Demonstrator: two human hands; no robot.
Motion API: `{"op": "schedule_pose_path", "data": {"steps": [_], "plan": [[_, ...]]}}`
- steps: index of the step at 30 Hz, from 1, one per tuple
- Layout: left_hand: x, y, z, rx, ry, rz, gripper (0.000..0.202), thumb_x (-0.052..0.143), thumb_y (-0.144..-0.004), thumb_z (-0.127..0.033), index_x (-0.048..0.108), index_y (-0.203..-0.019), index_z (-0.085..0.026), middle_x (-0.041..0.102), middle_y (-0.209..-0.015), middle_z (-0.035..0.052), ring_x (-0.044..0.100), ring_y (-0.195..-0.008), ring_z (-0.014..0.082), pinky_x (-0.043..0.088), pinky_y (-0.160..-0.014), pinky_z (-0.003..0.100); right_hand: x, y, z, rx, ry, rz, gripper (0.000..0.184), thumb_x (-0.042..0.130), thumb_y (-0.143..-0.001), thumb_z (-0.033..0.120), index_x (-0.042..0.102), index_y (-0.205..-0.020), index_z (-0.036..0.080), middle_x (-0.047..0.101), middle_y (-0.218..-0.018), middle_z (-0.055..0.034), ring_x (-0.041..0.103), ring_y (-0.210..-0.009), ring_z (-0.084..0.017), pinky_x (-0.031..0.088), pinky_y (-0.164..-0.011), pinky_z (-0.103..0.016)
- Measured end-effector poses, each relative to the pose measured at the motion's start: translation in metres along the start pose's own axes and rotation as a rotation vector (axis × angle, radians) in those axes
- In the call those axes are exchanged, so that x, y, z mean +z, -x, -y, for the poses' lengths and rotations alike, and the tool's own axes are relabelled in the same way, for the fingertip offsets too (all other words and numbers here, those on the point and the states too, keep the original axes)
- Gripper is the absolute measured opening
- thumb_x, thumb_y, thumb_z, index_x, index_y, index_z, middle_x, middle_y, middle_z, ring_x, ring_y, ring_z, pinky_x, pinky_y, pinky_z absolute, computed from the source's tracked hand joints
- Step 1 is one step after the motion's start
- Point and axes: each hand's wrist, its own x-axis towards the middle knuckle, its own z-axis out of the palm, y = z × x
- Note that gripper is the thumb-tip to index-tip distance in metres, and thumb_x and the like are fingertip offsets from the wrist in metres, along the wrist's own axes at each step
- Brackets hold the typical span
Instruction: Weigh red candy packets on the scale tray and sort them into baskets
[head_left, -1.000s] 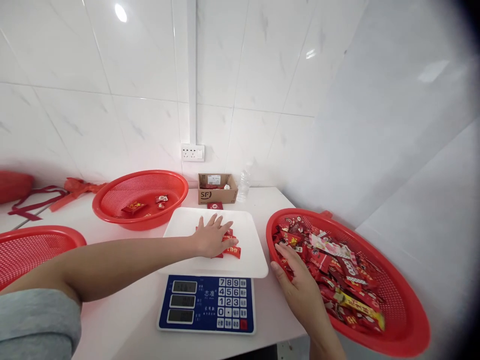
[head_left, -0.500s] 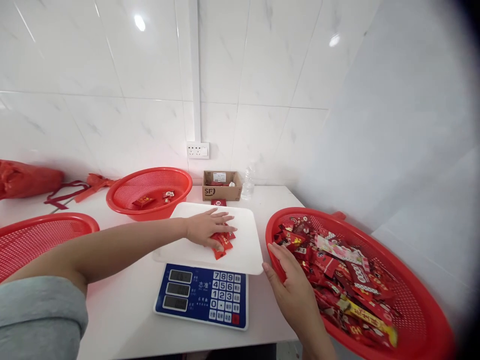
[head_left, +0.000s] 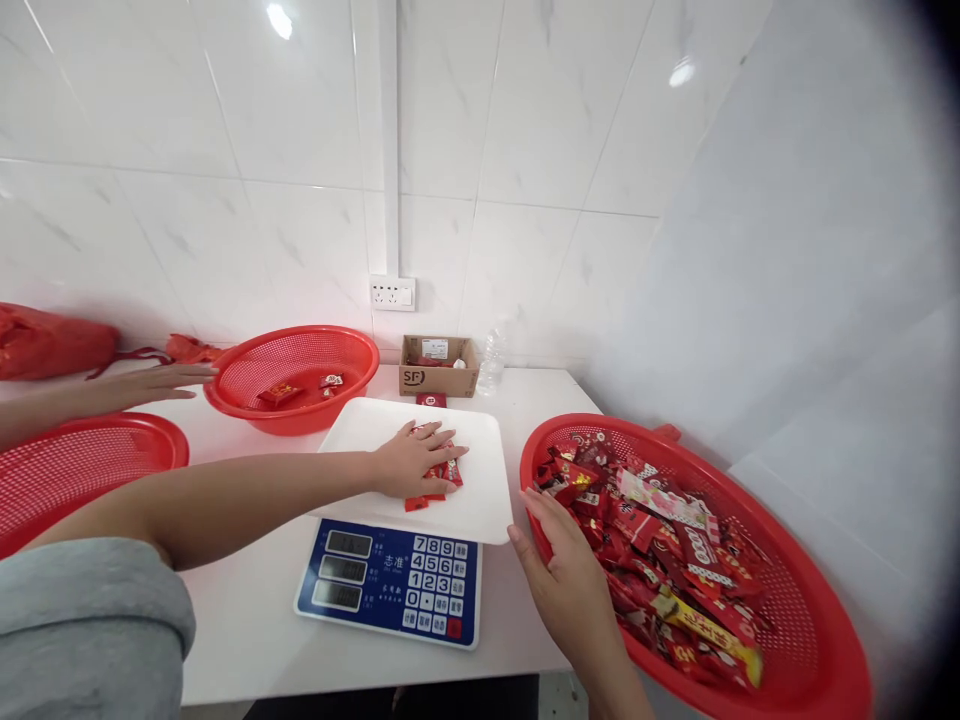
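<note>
My left hand (head_left: pixel 416 460) lies with spread fingers over several red-wrapped candies (head_left: pixel 452 470) on the white weighing tray (head_left: pixel 480 500). The candies are partly hidden beneath it. Below the tray shows the blue keypad panel of the digital scale (head_left: pixel 390 580), its display figures too faint to read. Between the tray's right corner and a red basket (head_left: pixel 825 600), my right hand (head_left: pixel 559 580) has its fingers stretched along the basket's rim and its thumb apart, close to the tray corner. Mostly red-wrapped candies (head_left: pixel 637 525), with a pink and a yellow packet, fill that basket.
Another person's hand (head_left: pixel 161 380) reaches in at left, above a red basket (head_left: pixel 157 425). Another red basket (head_left: pixel 225 385) holds a few packets. Behind the scale stand a cardboard box (head_left: pixel 435 380) and a clear plastic bottle (head_left: pixel 491 360). A red bag (head_left: pixel 52 345) lies far left.
Another person's hand has come into view at the left. My left hand stays on the candies, which have shifted slightly beneath it. The whole view has moved a little.
</note>
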Motion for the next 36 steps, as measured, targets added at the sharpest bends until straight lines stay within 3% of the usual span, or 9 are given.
{"op": "schedule_pose_path", "data": {"steps": [4,6,9,12,15,21,26,29,36], "plan": [[-0.015,0.001,0.014,0.171,0.014,0.054,0.063,0.047,-0.079,-0.063,0.038,-0.136,-0.038,0.026,-0.151,-0.0042,0.016,-0.14,0.0249,0.008,-0.113,0.042,0.0,-0.001,-0.001,0.022,-0.005,-0.013,0.045,0.042,-0.087,0.045,0.057,-0.12,0.018,0.055,-0.129,-0.0104,0.045,-0.123,-0.028,0.038,-0.102,-0.049],[-0.013,0.0,0.012,0.108,0.022,0.008,0.065,0.038,-0.083,-0.065,0.032,-0.14,-0.035,0.023,-0.152,-0.0001,0.015,-0.14,0.0273,0.008,-0.111,0.047,0.001,-0.001,-0.001,0.05,-0.008,-0.018,0.047,0.042,-0.087,0.045,0.057,-0.12,0.016,0.055,-0.128,-0.0115,0.046,-0.122,-0.027,0.038,-0.103,-0.048],[0.002,0.0,0.003,-0.061,0.035,-0.088,0.071,0.017,-0.087,-0.065,0.021,-0.145,-0.023,0.02,-0.151,0.0144,0.014,-0.138,0.0368,0.012,-0.103,0.063,0.002,-0.002,0.002,0.083,0.011,-0.033,0.047,0.042,-0.087,0.044,0.057,-0.12,0.014,0.055,-0.127,-0.0125,0.047,-0.12,-0.027,0.037,-0.102,-0.048],[0.017,0.002,-0.004,-0.093,0.029,-0.138,0.072,0.02,-0.087,-0.065,0.027,-0.143,-0.02,0.022,-0.15,0.0182,0.013,-0.137,0.0413,0.014,-0.1,0.065,0.003,-0.004,0.007,0.097,0.06,-0.058,0.047,0.042,-0.086,0.044,0.057,-0.119,0.014,0.056,-0.125,-0.0129,0.049,-0.117,-0.027,0.038,-0.101,-0.047],[0.019,0.006,0.003,0.044,0.011,-0.158,0.064,0.03,-0.087,-0.061,0.035,-0.14,-0.025,0.024,-0.151,0.0118,0.015,-0.137,0.037,0.011,-0.105,0.057,0.005,-0.004,0.011,0.105,0.096,-0.075,0.048,0.042,-0.086,0.044,0.058,-0.119,0.012,0.057,-0.124,-0.0132,0.05,-0.116,-0.027,0.039,-0.1,-0.046],[-0.004,0.009,0.039,0.382,-0.006,-0.069,0.06,0.047,-0.08,-0.063,0.041,-0.134,-0.038,0.033,-0.148,-0.0015,0.023,-0.138,0.0243,0.011,-0.112,0.039,0.006,-0.003,0.015,0.152,0.092,-0.107,0.046,0.044,-0.085,0.045,0.058,-0.118,0.016,0.059,-0.123,-0.0104,0.053,-0.114,-0.026,0.04,-0.098,-0.044],[0.006,0.008,0.035,0.198,0.016,-0.174,0.066,0.017,-0.089,-0.062,0.021,-0.145,-0.025,0.023,-0.151,0.0125,0.018,-0.139,0.0294,0.015,-0.107,0.054,0.008,-0.005,0.013,0.165,0.094,-0.121,0.045,0.044,-0.086,0.046,0.058,-0.117,0.016,0.059,-0.122,-0.0106,0.053,-0.114,-0.025,0.039,-0.099,-0.044],[0.017,0.006,0.028,0.142,0.022,-0.197,0.068,0.017,-0.09,-0.061,0.028,-0.142,-0.02,0.027,-0.148,0.0184,0.022,-0.136,0.0358,0.021,-0.102,0.059,0.008,-0.005,0.011,0.154,0.097,-0.114,0.045,0.044,-0.086,0.046,0.059,-0.116,0.016,0.06,-0.122,-0.0107,0.053,-0.114,-0.025,0.039,-0.099,-0.043],[0.001,0.003,0.037,0.343,0.033,-0.098,0.059,0.034,-0.088,-0.06,0.035,-0.139,-0.031,0.029,-0.15,0.0034,0.021,-0.138,0.023,0.014,-0.112,0.041,0.006,-0.004,0.014,0.16,0.081,-0.094,0.046,0.045,-0.085,0.045,0.058,-0.118,0.015,0.059,-0.123,-0.0112,0.053,-0.115,-0.025,0.039,-0.1,-0.044]]}}
